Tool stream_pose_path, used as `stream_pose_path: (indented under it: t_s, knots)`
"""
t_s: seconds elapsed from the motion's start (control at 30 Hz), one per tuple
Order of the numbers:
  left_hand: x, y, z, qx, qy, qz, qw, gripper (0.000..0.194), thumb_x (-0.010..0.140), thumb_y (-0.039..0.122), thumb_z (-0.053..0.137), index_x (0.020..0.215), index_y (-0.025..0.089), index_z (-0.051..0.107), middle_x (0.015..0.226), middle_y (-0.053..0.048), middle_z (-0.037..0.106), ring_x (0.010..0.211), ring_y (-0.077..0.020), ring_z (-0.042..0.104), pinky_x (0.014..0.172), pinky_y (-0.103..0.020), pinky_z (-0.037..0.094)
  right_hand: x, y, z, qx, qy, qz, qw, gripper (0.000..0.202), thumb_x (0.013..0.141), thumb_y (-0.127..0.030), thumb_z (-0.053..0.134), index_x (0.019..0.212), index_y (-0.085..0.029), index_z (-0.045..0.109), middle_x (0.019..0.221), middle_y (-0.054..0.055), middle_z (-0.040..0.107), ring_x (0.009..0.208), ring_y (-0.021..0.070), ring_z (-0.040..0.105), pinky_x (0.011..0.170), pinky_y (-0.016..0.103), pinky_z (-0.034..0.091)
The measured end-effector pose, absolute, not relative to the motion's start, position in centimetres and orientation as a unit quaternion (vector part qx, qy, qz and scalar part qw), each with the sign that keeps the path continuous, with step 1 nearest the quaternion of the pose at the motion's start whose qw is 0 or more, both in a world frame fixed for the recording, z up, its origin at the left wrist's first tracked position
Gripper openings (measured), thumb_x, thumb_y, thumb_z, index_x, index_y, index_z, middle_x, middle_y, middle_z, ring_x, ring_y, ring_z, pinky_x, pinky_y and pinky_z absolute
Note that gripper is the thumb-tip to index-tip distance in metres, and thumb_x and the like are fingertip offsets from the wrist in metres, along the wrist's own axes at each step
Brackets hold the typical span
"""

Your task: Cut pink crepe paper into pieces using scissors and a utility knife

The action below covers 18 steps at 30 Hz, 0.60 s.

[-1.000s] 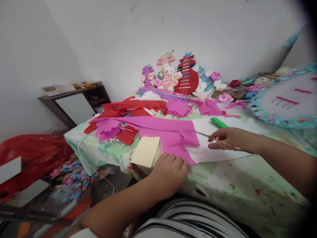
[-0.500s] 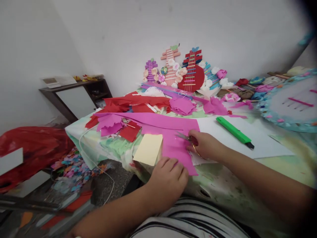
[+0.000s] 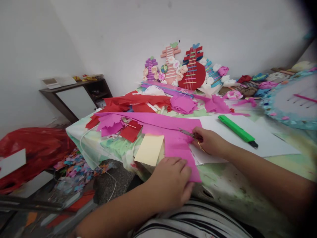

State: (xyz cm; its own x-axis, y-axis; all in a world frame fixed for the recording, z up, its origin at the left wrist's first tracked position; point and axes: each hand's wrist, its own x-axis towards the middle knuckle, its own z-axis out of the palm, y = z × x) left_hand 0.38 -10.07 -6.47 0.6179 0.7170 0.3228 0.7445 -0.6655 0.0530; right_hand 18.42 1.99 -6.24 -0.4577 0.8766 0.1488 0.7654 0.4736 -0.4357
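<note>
Two hands at work over the near edge of the cloth-covered desk [image 3: 235, 178]. Right hand [image 3: 210, 142]: grip clamped on scissors [image 3: 189, 133], blades over pink paper [image 3: 174, 142], tips toward the left edge. Left hand [image 3: 170, 181]: on the paper's near end, at the near edge; cannot tell whether pinching or only pressing. Judged step: cutting, or lining up a cut. Judged need next: paper kept flat, blades clear of left fingers. Yellow card [image 3: 150, 149] just left of the paper. Open room rightward, on white sheet [image 3: 267, 147], bounded by green tool [image 3: 236, 129]. Crowded toward the far edge: red paper [image 3: 136, 99].
</note>
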Motion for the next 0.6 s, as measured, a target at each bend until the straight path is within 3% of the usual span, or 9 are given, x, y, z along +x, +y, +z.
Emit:
stream_pose_path:
  t_s: [0.1,0.27,0.6]
  knots:
    - [0.7,-8.1,-4.4,-0.874,-0.47,-0.122,0.0,0.041,0.077,0.048,0.04,0.096,0.014,0.054,0.083,-0.008,0.06,0.074,-0.0218,0.055,0.066,-0.035,0.043,18.3,2.1,-6.3,-0.483,-0.842,0.171,0.168,0.011,0.067,-0.021,0.048,0.076,-0.02,0.043,0.063,-0.002,0.048,0.056,0.0112,0.041,0.052,0.022,0.03]
    - [0.8,-4.4,-4.6,-0.882,-0.454,-0.096,0.081,0.052,0.077,0.053,0.038,0.103,0.01,0.053,0.105,-0.014,0.055,0.102,-0.028,0.045,0.086,-0.041,0.036,18.2,2.2,-6.0,-0.486,-0.833,0.203,0.166,0.01,0.067,-0.02,0.048,0.076,-0.02,0.043,0.063,-0.002,0.048,0.055,0.0109,0.04,0.05,0.022,0.03]
    - [0.1,-4.4,-6.5,-0.896,-0.431,-0.095,0.055,0.054,0.08,0.049,0.036,0.114,0.009,0.047,0.118,-0.014,0.049,0.109,-0.0249,0.041,0.093,-0.038,0.031,18.0,2.9,-5.3,-0.521,-0.806,0.222,0.171,0.01,0.064,-0.016,0.049,0.071,-0.019,0.043,0.062,-0.001,0.047,0.055,0.0111,0.039,0.05,0.023,0.031]
